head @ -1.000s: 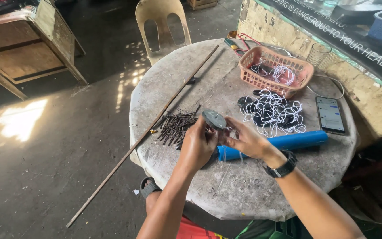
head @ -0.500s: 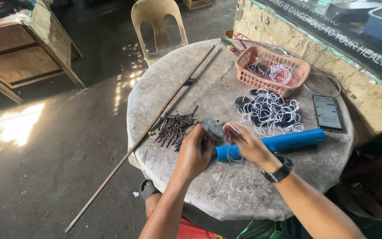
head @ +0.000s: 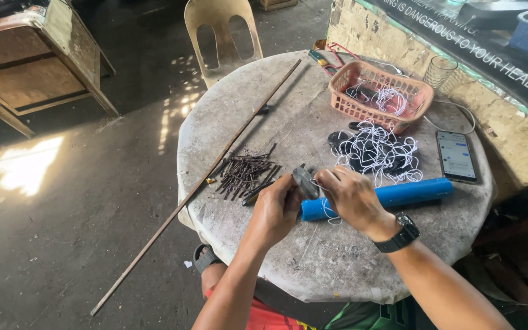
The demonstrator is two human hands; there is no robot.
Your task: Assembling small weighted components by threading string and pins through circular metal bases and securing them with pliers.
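Left hand (head: 276, 211): fingers closed on a small dark oval piece (head: 305, 183), held just above the blue tube (head: 380, 198).
Right hand (head: 352, 197): fingers pinching white string (head: 327, 211) at the piece, apparently; grip partly hidden.
Beyond the tube: string pile (head: 377, 153), orange basket (head: 379, 95).
Tube's left: dark sticks (head: 242, 174) on the surface (head: 337, 263).

Left hand (head: 274, 211) and right hand (head: 351, 197) meet, fingers (head: 325, 178) curled, both forearms extended
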